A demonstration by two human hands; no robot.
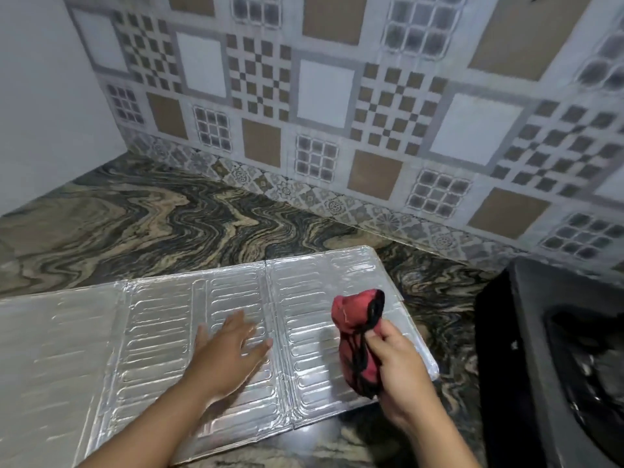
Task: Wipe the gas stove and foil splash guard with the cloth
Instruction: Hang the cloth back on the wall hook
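The silver foil splash guard (152,332) lies flat and unfolded on the marbled countertop, its ribbed panels facing up. My left hand (226,352) rests palm down on its middle panel, fingers spread. My right hand (401,369) holds a bunched red cloth with black trim (354,336) just above the guard's right panel. The black gas stove (553,359) stands at the right edge of the view, partly cut off, with a dark burner grate visible.
The countertop (141,224) with a swirled brown and black pattern runs back to a patterned tiled wall (337,96). A plain white wall (40,96) closes the left side. A strip of counter separates the guard from the stove.
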